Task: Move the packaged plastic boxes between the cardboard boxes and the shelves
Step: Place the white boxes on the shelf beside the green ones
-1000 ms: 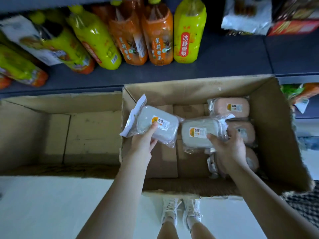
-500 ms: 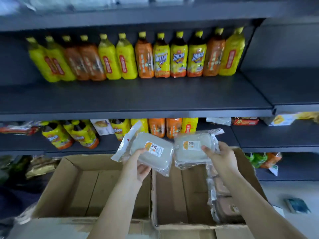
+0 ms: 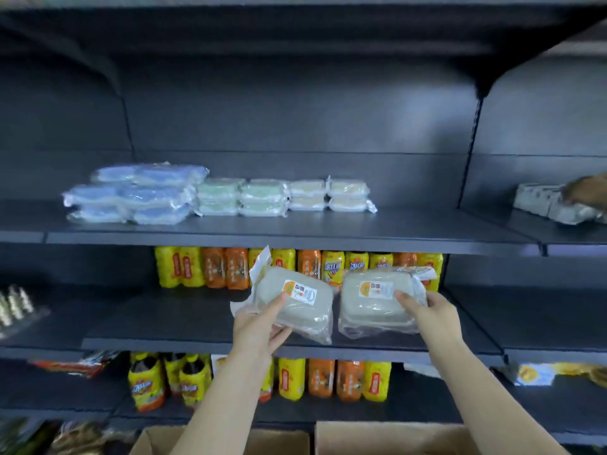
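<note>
My left hand [image 3: 259, 326] grips a grey packaged plastic box [image 3: 295, 303] in clear wrap with an orange and white label. My right hand [image 3: 430, 315] grips a second grey packaged box [image 3: 371, 300] beside it. Both boxes are held in the air in front of the middle shelf [image 3: 197, 336]. On the upper shelf [image 3: 295, 229] lie stacks of packaged boxes: blue ones [image 3: 138, 193] at the left, green ones [image 3: 241, 197] in the middle, cream ones [image 3: 328, 195] to the right. The top edges of two cardboard boxes [image 3: 387, 435] show at the bottom.
Rows of yellow and orange drink bottles [image 3: 295, 267] stand at the back of the middle shelf, more [image 3: 295, 379] on the shelf below. At the far right another person's hand [image 3: 588, 192] rests on white packs [image 3: 555, 205] on the neighbouring shelf.
Both hands have lifted the two grey boxes out of the cardboard box and up to the middle shelf. The view has tilted up, so the upper shelf with its stacks now shows.
</note>
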